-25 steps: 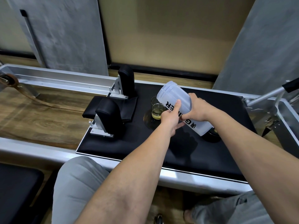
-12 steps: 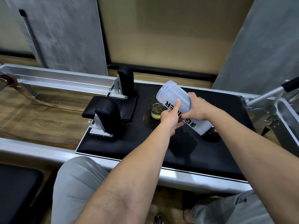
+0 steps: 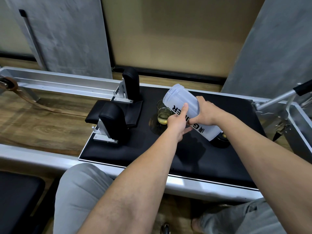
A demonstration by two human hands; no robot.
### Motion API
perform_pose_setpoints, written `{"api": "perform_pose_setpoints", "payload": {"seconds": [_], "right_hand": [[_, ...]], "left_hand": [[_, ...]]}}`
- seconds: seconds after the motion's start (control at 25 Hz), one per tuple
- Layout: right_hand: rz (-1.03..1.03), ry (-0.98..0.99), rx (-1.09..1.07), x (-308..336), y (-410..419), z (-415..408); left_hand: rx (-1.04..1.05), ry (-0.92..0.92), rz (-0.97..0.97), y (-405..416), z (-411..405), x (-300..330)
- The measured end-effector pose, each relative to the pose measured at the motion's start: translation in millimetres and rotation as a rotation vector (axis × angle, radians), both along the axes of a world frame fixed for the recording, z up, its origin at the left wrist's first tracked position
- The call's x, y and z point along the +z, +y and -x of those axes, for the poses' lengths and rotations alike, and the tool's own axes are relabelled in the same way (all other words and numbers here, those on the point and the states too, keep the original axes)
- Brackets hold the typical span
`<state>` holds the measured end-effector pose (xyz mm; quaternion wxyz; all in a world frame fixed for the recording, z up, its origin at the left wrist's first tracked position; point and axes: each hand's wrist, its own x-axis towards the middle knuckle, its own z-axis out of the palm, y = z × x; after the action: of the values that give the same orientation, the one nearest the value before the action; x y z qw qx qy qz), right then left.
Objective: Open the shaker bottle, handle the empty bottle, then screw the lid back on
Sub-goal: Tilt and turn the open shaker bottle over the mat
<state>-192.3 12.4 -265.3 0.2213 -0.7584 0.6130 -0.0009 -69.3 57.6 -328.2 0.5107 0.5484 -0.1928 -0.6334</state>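
We hold the shaker bottle [image 3: 184, 105] tilted, open mouth toward the pad's [image 3: 219, 159] far edge; left hand [image 3: 177, 122] and right hand [image 3: 205, 112] both wrap it, presumably for inspection; lid [image 3: 221, 142] rests near the right edge

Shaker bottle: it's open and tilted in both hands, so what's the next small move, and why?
Probably tip the shaker bottle back upright: its open mouth points toward the glass, and the black lid lies behind its base, ready for the right hand.
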Motion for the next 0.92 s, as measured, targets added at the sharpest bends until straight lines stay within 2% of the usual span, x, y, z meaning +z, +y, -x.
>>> {"api": "perform_pose_setpoints", "payload": {"seconds": [0.92], "right_hand": [[-0.002,0.011,0.004,4.6,-0.4,-3.0]], "left_hand": [[0.0,0.016,0.0,-0.1,-2.1,4.4]]}}
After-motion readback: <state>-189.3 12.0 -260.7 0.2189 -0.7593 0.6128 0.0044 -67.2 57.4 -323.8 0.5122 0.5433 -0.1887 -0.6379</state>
